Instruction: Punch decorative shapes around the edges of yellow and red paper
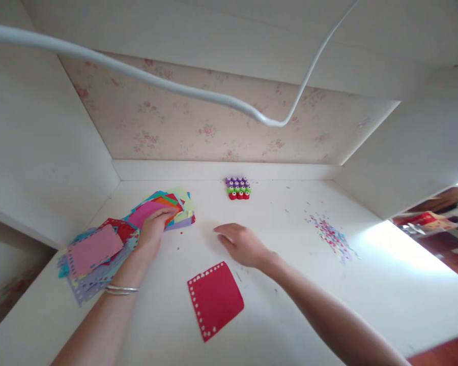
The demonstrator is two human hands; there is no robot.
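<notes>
My left hand (156,226) lies at the right edge of a fanned pile of coloured paper (145,211), its fingers bent over a pink and an orange sheet; the fingertips are partly hidden among the sheets. A silver bangle circles that wrist. Above the middle of the white table is my right hand (239,243), thumb and forefinger a little apart and nothing between them. Nearer to me lies a red sheet (218,300) with small shapes punched along its left and upper edges and near its bottom corner. Neither hand touches it.
Punched sheets, a pink one (95,250) on top, are heaped at the left. Purple, green and red punches (238,188) stand in rows at the back. Tiny paper bits (332,235) are scattered right on the white table (290,315). A white cable (198,93) crosses above.
</notes>
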